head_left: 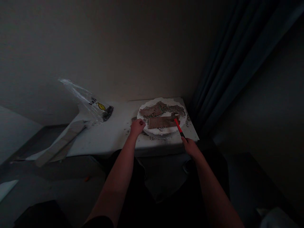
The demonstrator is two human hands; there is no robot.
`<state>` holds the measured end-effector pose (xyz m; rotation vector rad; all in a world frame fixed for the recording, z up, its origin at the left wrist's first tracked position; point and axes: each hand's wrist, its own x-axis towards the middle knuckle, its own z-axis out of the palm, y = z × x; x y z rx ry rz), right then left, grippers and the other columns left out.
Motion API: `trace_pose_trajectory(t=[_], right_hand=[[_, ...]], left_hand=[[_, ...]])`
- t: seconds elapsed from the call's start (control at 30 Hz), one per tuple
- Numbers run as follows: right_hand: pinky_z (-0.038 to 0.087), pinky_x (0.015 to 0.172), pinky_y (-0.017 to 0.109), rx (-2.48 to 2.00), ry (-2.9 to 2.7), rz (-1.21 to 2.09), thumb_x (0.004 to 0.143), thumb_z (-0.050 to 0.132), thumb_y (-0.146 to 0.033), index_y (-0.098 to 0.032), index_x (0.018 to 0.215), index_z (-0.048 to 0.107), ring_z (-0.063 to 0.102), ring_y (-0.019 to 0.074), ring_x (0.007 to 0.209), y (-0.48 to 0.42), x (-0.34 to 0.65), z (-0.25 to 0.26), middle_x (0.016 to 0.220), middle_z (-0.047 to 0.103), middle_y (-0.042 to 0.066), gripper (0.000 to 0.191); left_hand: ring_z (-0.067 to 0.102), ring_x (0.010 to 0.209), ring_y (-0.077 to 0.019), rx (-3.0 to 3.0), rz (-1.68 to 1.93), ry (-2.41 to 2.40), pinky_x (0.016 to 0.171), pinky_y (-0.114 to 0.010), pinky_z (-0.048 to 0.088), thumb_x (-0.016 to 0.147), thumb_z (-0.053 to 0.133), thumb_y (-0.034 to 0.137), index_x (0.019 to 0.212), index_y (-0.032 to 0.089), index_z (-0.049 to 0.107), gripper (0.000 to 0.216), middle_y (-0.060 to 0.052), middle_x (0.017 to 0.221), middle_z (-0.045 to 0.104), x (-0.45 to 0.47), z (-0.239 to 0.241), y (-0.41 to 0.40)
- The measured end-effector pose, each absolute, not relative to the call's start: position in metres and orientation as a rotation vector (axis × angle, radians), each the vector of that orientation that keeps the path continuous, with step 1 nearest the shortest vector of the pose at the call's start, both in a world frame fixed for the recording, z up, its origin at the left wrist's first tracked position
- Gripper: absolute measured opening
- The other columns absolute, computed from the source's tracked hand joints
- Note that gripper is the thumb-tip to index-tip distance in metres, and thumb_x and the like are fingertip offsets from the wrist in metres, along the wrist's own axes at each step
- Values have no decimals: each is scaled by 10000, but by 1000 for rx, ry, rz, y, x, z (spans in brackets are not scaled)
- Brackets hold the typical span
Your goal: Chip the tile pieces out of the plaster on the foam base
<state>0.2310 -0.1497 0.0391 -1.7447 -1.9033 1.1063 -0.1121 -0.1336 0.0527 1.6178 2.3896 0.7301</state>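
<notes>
Hammer [179, 126] is gripped by the handle in the right hand [189, 146], its head at the right end of a brown slab [159, 123] on the white disc [154, 131]. Left hand [137, 126] is loosely curled at the rim, can't tell if it's pinching anything.

Bare forearms [122, 174] forward, left hand [138, 126] loosely curled, right hand [190, 147] clenched.

To your left, on the clear plastic bag [85, 102]: dark slanted capitals [92, 101], perhaps ending "AXI", first letter unclear. Yellow oval mark [101, 106] beside them; you can't make out any wording inside it.
</notes>
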Motion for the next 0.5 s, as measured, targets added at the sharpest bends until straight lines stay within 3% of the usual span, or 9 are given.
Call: trace_pose_trajectory(t=[0.2, 0.5], right_hand=[[355, 519, 246, -1671, -1716, 1278, 941, 352, -562, -154, 799, 604, 512, 147, 519, -149, 249, 39, 554, 529, -1, 501], [395, 577, 254, -1760, -1712, 1175, 950, 358, -522, -158, 830, 620, 602, 178, 657, -142, 274, 40, 713, 645, 70, 464]], left_hand=[[675, 862, -164, 1753, 1021, 1945, 830, -289, 524, 813, 595, 246, 961, 179, 721, 206, -53, 961, 744, -47, 48, -83], [650, 865, -162, 1928, 1038, 1654, 811, -280, 481, 880, 573, 349, 939, 183, 723, 231, -45, 939, 736, 12, 32, -15]])
